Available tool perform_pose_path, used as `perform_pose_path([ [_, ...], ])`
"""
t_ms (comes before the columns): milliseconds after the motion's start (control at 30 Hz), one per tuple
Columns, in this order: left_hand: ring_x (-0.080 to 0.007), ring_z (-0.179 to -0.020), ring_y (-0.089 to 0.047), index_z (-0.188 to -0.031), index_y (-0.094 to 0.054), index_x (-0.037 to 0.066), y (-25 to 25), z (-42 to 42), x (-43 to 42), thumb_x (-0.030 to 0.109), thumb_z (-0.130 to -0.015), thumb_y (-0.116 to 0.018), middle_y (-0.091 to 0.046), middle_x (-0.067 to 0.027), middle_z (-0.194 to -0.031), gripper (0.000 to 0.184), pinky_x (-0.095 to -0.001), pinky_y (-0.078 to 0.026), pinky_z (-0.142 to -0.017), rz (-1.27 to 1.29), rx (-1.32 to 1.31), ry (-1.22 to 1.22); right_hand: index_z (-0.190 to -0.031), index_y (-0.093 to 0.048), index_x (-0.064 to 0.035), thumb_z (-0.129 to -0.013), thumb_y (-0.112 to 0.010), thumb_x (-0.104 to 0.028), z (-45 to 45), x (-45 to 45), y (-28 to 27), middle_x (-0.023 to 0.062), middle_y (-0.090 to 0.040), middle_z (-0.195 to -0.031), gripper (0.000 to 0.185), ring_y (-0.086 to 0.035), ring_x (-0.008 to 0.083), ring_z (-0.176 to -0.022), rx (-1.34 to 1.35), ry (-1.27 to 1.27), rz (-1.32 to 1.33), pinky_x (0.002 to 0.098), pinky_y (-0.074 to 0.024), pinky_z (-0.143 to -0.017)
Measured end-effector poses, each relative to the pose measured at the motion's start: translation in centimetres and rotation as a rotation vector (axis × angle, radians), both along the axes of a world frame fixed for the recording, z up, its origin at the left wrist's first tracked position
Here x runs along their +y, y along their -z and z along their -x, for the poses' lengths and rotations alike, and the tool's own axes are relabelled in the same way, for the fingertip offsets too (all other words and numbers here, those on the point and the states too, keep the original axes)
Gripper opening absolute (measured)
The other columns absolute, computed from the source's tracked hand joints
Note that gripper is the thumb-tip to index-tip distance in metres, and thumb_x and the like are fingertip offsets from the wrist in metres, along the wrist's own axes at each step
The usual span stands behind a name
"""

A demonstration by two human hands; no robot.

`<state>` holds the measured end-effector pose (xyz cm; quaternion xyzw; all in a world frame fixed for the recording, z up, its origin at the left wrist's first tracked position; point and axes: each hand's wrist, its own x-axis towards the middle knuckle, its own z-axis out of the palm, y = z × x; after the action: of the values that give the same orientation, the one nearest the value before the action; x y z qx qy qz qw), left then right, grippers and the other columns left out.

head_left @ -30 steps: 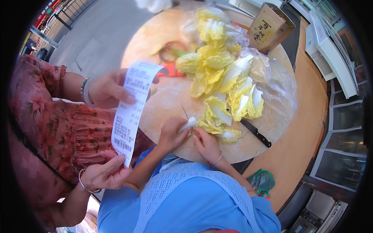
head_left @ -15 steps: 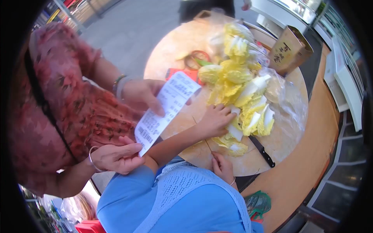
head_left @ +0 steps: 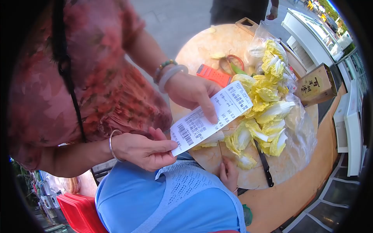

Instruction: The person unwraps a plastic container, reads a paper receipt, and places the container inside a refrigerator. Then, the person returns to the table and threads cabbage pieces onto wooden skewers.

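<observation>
My right hand [head_left: 229,174] is at the near edge of the round table [head_left: 189,50], its fingers closed on what looks like a thin stick [head_left: 220,150]. My left hand is not visible; the receipt and the other person's hands cover that area. Yellow-white cabbage leaves [head_left: 275,112] lie heaped beyond my right hand, with a pale cabbage piece [head_left: 211,139] partly under the receipt. A black-handled knife [head_left: 266,170] rests to the right. Another person holds a long printed receipt [head_left: 211,116] with both hands, over the table's near left side.
An orange grater [head_left: 213,75] and a red-rimmed ring [head_left: 236,62] lie on the table's far side. Clear plastic bags [head_left: 305,132] and a gold box [head_left: 316,85] are on the right. Red stacked trays [head_left: 79,211] stand at lower left. Another person stands beyond the table.
The view has swung left, shifting the table rightward. My left hand reached onto the leaves and is now out of sight. The receipt has come nearer, over the table.
</observation>
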<state>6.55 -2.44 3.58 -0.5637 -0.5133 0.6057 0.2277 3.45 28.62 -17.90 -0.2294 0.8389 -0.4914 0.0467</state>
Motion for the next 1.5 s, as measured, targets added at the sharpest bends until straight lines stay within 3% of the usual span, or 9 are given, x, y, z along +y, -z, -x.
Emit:
perform_pose_path([
  [100,-0.0025,-0.051,-0.047,-0.069,-0.038,0.004,0.0,0.0,0.0,0.01,-0.096,-0.04,-0.044,0.0006,-0.057,0.027,-0.0137,-0.046,-0.056,-0.061,-0.033,-0.031,-0.111,-0.057,0.0012,-0.087,-0.054,-0.005,-0.4,0.0,-0.9,0.0062,-0.055,-0.062,0.025,-0.048,0.0083,-0.051,-0.154,0.01,-0.079,0.0221,-0.0372,-0.047],
  [167,-0.0028,-0.053,-0.047,-0.069,-0.037,0.003,0.0,-0.1,-0.1,0.01,-0.096,-0.038,-0.044,0.0004,-0.058,0.028,-0.0145,-0.047,-0.062,-0.025,0.012,-0.042,-0.109,-0.059,-0.0027,-0.085,-0.057,-0.01,-0.9,0.3,-0.8,0.0134,-0.06,-0.067,0.026,-0.056,0.0223,-0.05,-0.192,0.043,-0.107,0.0308,-0.0431,-0.048],
  [500,-0.0047,-0.054,-0.046,-0.072,-0.035,0.004,0.3,-0.2,-0.3,0.009,-0.096,-0.036,-0.045,-0.0006,-0.058,0.024,-0.017,-0.048,-0.068,-0.087,-0.064,-0.071,-0.109,-0.059,-0.0031,-0.083,-0.059,-0.007,-0.8,0.9,-0.1,0.0098,-0.056,-0.058,0.027,-0.053,0.0178,-0.046,-0.063,0.078,-0.095,0.0289,-0.0409,-0.045],
  [933,-0.0062,-0.052,-0.049,-0.078,-0.038,0.001,-1.0,0.3,0.1,0.004,-0.094,-0.032,-0.048,-0.0048,-0.058,0.017,-0.0185,-0.049,-0.071,-0.088,-0.212,-0.137,-0.109,-0.06,-0.0029,-0.08,-0.056,-0.001,-0.1,0.1,-1.5,0.0157,-0.059,-0.066,0.029,-0.057,0.0245,-0.049,-0.011,0.081,-0.089,0.032,-0.0436,-0.046],
  [1000,-0.0027,-0.057,-0.051,-0.084,-0.042,0.001,-0.8,-0.2,-0.1,0.0,-0.093,-0.027,-0.058,-0.0074,-0.078,0.018,-0.0156,-0.046,-0.084,-0.096,-0.143,-0.171,-0.108,-0.06,-0.0029,-0.08,-0.056,0.0,-0.1,0.2,-1.5,0.0162,-0.06,-0.067,0.028,-0.058,0.0244,-0.048,-0.029,0.081,-0.104,0.0322,-0.0437,-0.046],
  [1100,-0.0025,-0.056,-0.052,-0.086,-0.043,0.001,-0.7,-0.3,-0.3,-0.001,-0.092,-0.025,-0.06,-0.0096,-0.09,0.019,-0.0155,-0.046,-0.085,-0.048,-0.089,-0.146,-0.108,-0.061,-0.0028,-0.08,-0.056,0.0,-0.1,0.4,-1.3,0.0159,-0.06,-0.066,0.029,-0.058,0.0242,-0.048,-0.045,0.083,-0.108,0.0318,-0.0441,-0.046],
  [1133,-0.0025,-0.056,-0.052,-0.086,-0.043,0.001,-0.8,-0.1,-0.2,-0.001,-0.092,-0.025,-0.06,-0.0096,-0.09,0.019,-0.0155,-0.046,-0.085,-0.049,-0.089,-0.144,-0.108,-0.06,-0.0028,-0.079,-0.056,0.0,-0.1,0.5,-1.3,0.0157,-0.06,-0.066,0.03,-0.058,0.0241,-0.048,-0.035,0.081,-0.1,0.0316,-0.0442,-0.046],
  [1200,-0.0061,-0.051,-0.05,-0.081,-0.041,0.001,-1.3,0.4,0.2,0.006,-0.095,-0.035,-0.051,-0.0049,-0.059,0.016,-0.0182,-0.049,-0.066,-0.029,-0.098,-0.091,-0.109,-0.06,-0.0028,-0.079,-0.056,0.0,0.0,0.6,-1.3,0.0155,-0.06,-0.065,0.03,-0.058,0.0239,-0.048,-0.025,0.08,-0.091,0.0313,-0.0442,-0.046],
  [1500,-0.0055,-0.052,-0.049,-0.087,-0.043,-0.001,-1.1,0.2,-0.2,0.006,-0.096,-0.034,-0.05,-0.0043,-0.06,0.014,-0.0174,-0.048,-0.068,0.064,0.024,-0.043,-0.107,-0.061,-0.0027,-0.079,-0.056,0.0,0.3,0.3,-1.1,0.0154,-0.059,-0.064,0.029,-0.058,0.0242,-0.048,-0.062,0.081,-0.086,0.0313,-0.0444,-0.046],
])
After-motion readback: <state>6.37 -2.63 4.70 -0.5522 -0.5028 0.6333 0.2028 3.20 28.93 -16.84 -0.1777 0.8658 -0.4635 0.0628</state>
